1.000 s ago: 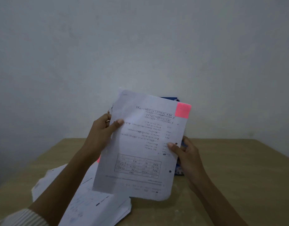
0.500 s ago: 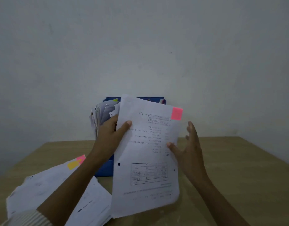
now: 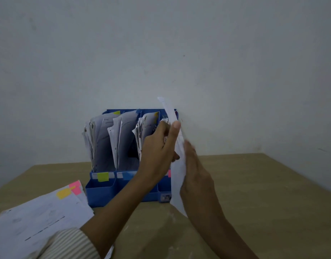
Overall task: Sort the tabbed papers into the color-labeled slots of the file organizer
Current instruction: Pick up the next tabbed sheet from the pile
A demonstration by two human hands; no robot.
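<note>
A blue file organizer [image 3: 100,190] stands at the back of the table against the wall, its slots holding upright papers. Coloured labels mark the slot fronts: a yellow-green label [image 3: 102,177], a blue one, and a pink label [image 3: 169,173] at the far right. I hold one white sheet [image 3: 176,161] edge-on in front of the rightmost slot. My left hand [image 3: 159,146] grips the sheet near its top, thumb on its near face. My right hand [image 3: 195,176] lies flat with straight fingers against the sheet's right side. The sheet's pink tab is hidden.
A loose pile of tabbed papers [image 3: 39,217] lies on the wooden table [image 3: 263,202] at the front left, with a yellow tab [image 3: 63,193] and a pink tab [image 3: 76,186] showing. The wall rises right behind the organizer.
The sheet has turned from facing me to edge-on and moved right, up to the organizer's rightmost slot. The view has dropped, showing the whole organizer.
</note>
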